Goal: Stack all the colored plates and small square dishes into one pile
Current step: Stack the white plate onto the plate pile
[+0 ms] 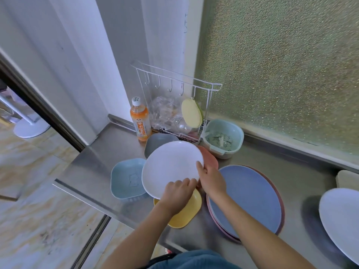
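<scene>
Both hands hold a white plate (171,166) above the steel counter: my left hand (177,193) grips its near edge, my right hand (210,179) its right edge. Beneath and around it lie small square dishes: light blue (126,177) at left, yellow (186,212) under my left hand, grey (155,141) behind, pink (209,156) partly hidden at right. To the right sits a pile of round plates with a blue plate (250,197) on top and pink rims below. Another white plate (342,216) lies at the far right.
A white wire rack (174,82) with hooks, a yellow pad and crumpled plastic stands at the back. An orange drink bottle (140,121) is left of it, a pale green strainer basket (223,138) right of it. The counter edge (81,193) drops off at left.
</scene>
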The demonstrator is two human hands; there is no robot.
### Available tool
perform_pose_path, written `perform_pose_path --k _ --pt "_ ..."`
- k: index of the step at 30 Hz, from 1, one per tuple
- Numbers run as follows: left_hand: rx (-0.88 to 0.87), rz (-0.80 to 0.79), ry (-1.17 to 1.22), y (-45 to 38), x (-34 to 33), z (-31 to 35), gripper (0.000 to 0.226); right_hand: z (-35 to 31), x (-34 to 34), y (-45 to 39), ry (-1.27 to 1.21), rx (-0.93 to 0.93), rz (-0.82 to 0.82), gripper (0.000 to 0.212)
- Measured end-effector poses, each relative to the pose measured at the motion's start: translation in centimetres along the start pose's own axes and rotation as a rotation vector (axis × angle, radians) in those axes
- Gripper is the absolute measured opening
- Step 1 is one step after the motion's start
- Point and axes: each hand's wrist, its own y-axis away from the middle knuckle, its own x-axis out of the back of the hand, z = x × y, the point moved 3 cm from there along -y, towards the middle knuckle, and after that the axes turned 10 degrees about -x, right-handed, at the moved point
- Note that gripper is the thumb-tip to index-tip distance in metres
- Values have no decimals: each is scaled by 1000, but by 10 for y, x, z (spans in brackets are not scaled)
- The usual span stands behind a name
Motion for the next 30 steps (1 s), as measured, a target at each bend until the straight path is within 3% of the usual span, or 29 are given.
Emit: perform_pose_path --k 2,5,7,9,11,14,16,19,25,28,30 --pt "-37 47 8 -5 4 5 32 -4 2 0 -181 13 8 31" --pt "-70 138 96 -11 13 10 18 1 11 0 -382 7 50 33" --pt "-85 218 162 -17 26 14 25 17 20 -3 -454 -59 77 28" --pt "-25 319 213 -26 37 14 30 36 39 -1 -543 -124 74 26" --pt "141 344 265 -36 42 9 32 57 62 3 -598 -158 63 28" --pt "463 173 399 -50 37 3 45 94 93 9 -552 -171 83 31" --pt "585 15 612 -57 26 6 50 118 106 13 -518 -188 128 30" --pt "486 -150 893 -66 9 26 43 148 113 17 -521 -227 167 37" --pt "405 -214 832 -63 -6 49 40 187 114 19 -66 -203 295 38" --pt "445 -171 870 -64 -11 50 45 190 112 21 331 -223 302 43" --pt "490 -135 910 -63 -12 50 45 189 112 20 427 -206 321 44"
